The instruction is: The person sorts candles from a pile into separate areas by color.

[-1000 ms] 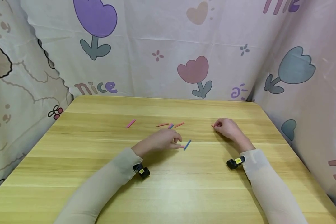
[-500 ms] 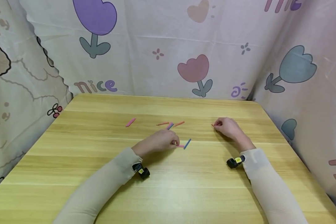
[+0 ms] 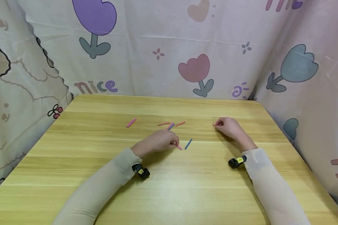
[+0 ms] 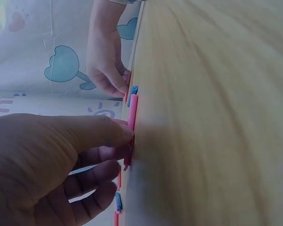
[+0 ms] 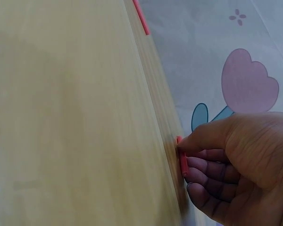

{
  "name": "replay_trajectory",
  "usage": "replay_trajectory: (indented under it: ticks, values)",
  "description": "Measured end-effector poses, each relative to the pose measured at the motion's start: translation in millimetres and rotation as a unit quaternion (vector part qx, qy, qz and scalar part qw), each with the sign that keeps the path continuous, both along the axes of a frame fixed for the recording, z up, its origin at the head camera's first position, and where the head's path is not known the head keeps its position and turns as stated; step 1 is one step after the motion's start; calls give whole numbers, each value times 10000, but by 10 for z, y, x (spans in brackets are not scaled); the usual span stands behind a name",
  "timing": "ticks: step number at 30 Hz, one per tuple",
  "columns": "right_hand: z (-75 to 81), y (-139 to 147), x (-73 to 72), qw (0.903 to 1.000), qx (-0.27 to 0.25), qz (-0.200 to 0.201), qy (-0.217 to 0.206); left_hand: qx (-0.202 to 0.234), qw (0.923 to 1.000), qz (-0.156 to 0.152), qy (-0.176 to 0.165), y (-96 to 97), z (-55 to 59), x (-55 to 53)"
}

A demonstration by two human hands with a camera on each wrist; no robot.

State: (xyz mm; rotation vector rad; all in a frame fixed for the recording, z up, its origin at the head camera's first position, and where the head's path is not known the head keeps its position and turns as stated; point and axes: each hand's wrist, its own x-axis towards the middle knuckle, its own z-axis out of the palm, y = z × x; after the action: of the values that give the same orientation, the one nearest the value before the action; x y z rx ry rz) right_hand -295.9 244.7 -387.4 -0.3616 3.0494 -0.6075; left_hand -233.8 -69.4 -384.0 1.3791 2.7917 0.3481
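My left hand pinches a short pink stick between thumb and fingertips, low at the tabletop. In the left wrist view the pink stick sticks out past the thumb, and the other fingers are loosely bent. Just right of it a blue stick lies slanted, apart from the pink one. My right hand, farther right, pinches a small red stick by thumb and fingers, close to the table surface. In the head view only the tip of that stick shows.
Behind my left hand lie a red stick, a pink stick and a blue stick side by side, and an orange-red stick. Farther left are pink sticks close together. A printed curtain hangs behind the wooden table.
My left fingers, earlier loose beside the pink stick, have pinched it. The stick has turned and drawn left, away from the blue stick. The right hand has stayed put.
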Motion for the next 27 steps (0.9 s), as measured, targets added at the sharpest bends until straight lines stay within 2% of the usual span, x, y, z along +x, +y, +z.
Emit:
replay_trajectory:
  ticks: [8, 19, 27]
  values:
    - [27, -15, -15, 9999, 105, -13, 16, -79, 9999, 103, 12, -13, -11, -4]
    - [139, -126, -7, 9991, 143, -136, 364, -252, 9990, 360, 55, -15, 15, -22]
    - [172, -207, -10, 9983, 35, 179, 545, -189, 9986, 442, 210, -32, 6, -38]
